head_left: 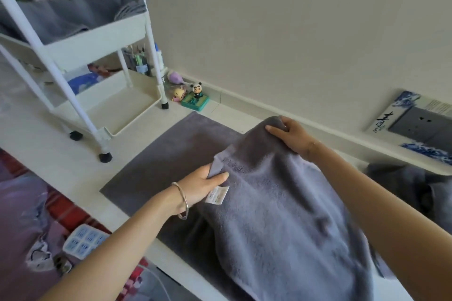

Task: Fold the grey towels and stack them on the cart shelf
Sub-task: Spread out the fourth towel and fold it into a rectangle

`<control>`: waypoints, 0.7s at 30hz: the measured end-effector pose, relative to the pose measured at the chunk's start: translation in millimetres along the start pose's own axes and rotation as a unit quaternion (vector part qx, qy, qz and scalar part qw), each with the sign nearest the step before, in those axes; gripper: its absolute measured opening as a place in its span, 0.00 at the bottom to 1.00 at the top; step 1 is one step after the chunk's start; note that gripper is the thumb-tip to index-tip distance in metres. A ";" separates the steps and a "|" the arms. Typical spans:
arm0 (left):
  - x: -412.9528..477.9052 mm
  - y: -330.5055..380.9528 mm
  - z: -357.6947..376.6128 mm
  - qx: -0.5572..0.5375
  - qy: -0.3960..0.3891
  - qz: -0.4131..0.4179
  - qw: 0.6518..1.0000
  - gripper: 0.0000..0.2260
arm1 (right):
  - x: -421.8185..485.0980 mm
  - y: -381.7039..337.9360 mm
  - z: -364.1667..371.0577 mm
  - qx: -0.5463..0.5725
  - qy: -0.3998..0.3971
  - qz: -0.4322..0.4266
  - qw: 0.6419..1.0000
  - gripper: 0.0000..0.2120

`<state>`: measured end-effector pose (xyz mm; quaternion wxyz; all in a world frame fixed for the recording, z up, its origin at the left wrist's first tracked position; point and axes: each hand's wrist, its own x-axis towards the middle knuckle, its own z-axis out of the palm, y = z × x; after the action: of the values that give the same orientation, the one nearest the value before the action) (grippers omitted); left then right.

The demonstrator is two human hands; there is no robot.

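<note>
Towel (pixel 281 215) bottom cropped; hides mat (pixel 171 161).

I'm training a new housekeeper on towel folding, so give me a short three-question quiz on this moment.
1. True or false: the left hand and the right hand both grip the grey towel.
2. Which wrist wears the bracelet? A left, B right, C neither.
3. Fill in: the white cart's top shelf holds grey ____.
Key: 1 true; 2 A; 3 towels.
</note>
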<state>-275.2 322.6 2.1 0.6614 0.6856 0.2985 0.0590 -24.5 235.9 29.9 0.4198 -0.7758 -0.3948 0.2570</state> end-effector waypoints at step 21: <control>77.9 -94.3 -223.4 0.235 0.137 -0.065 0.960 0.10 | 188.6 -10.3 193.6 -0.195 0.055 0.156 0.967 0.09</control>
<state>-349.3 550.4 -84.8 0.4368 0.7863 0.4354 0.0372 -65.1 482.3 -73.8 0.2360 -0.9075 -0.2878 0.1947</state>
